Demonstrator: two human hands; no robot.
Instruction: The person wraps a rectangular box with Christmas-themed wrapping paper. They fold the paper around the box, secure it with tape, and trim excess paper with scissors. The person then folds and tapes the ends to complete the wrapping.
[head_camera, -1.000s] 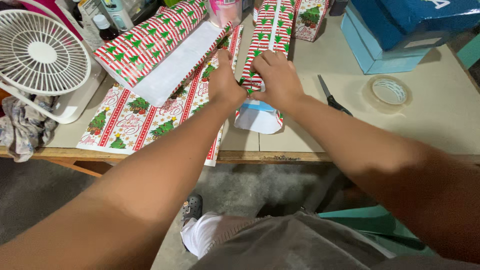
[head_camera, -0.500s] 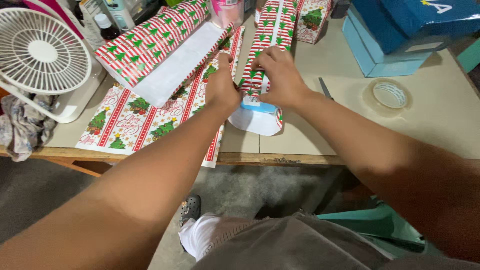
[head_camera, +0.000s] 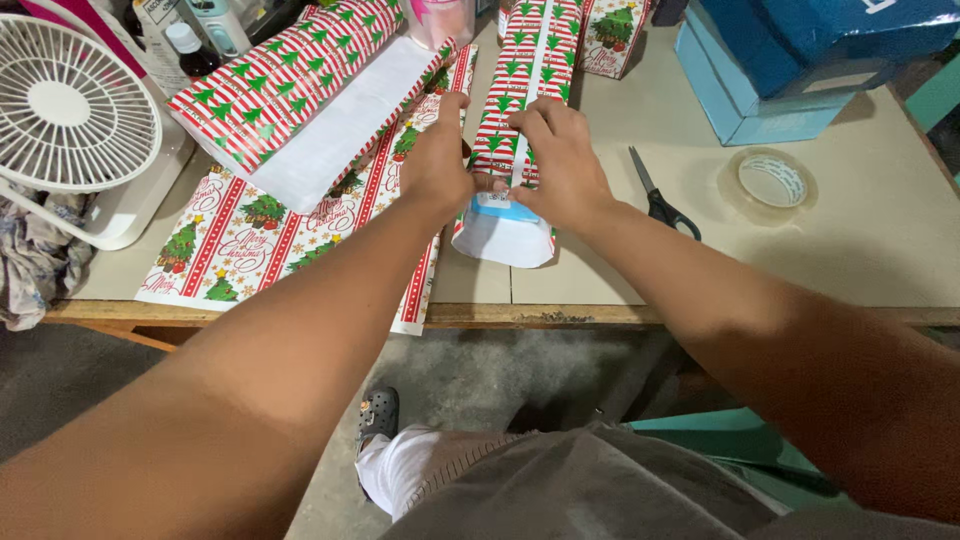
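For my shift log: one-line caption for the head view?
Both hands, left hand and right hand, press striped tree-print wrapping paper around a long box on the table, scissors and tape roll alongside.

Fingers (head_camera: 530, 125) — now flatter on wrapping (head_camera: 520, 90)

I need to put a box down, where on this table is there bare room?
Bare tabletop lies near the front edge between the scissors and the tape roll, and rightward past the roll, below the blue boxes. The left side is crowded: wrapping sheet, paper roll, fan. Both hands cover the middle parcel.
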